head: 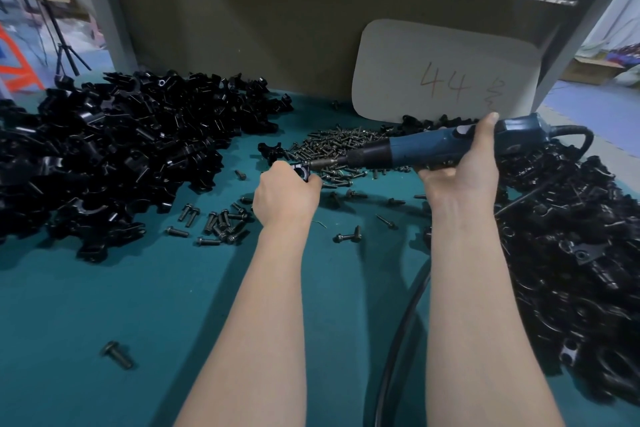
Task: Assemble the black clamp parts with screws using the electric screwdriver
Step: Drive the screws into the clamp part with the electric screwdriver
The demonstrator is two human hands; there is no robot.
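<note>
Nearest you, 1 stray screw (116, 355) lies on the teal table (138, 305), and the tool's black cable (394, 340) runs up on the right. Past that, your left hand (284, 198) is clenched round a small black clamp part (300, 172), held just above the table. Your right hand (460, 166) is wrapped round the blue electric screwdriver (433, 147), thumb on top, and the bit meets the clamp. This looks like the driving step, so line the bit up straight with the screw, brace the clamp firmly so it can't spin, and press in gently before you trigger.

No bin or tray shows anywhere, so everything sits loose. Just beyond the clamp is the heap of screws (339, 146). Black clamp parts are piled far left (104, 149) and along the right (571, 236). At the far end stands a card marked 44 (446, 80).
</note>
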